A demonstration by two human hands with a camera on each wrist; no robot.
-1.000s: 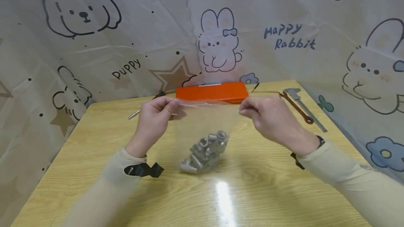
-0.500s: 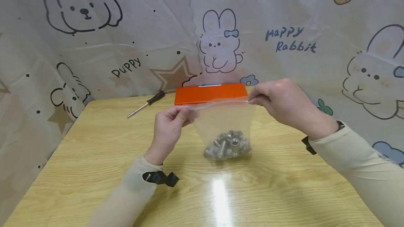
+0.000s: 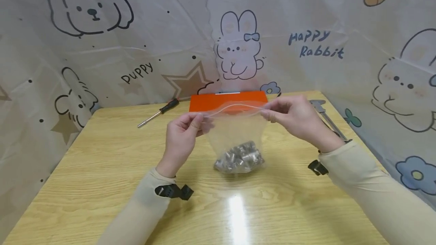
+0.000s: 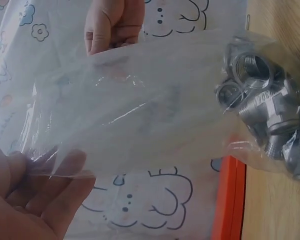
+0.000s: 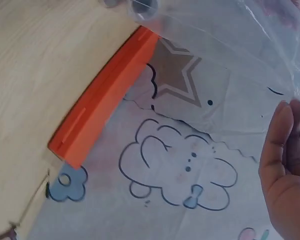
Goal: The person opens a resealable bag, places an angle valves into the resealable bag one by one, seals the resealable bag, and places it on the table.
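Observation:
A clear zip-lock bag (image 3: pixel 235 129) hangs upright between my hands above the wooden table. Silver metal pipe fittings (image 3: pixel 240 158) lie heaped in its bottom; in the left wrist view the threaded ends of several fittings (image 4: pixel 277 110) show through the plastic. My left hand (image 3: pixel 182 137) pinches the bag's top left corner between thumb and fingers. At the top right corner, my right hand (image 3: pixel 298 118) pinches the rim. Between the hands the white zip line arches upward. Whether the bag's bottom touches the table, I cannot tell.
Behind the bag lies an orange box (image 3: pixel 204 103). A black-handled screwdriver (image 3: pixel 159 112) rests at the back left of the table (image 3: pixel 102 162). A caliper (image 3: pixel 330 122) is partly covered by my right arm. Beyond the table hangs a printed cloth (image 3: pixel 153 22).
Both hands moved right with the bag, then my right hand came back left and down. The rim, stretched nearly straight half a second ago, now arches up. The fittings have shifted inside.

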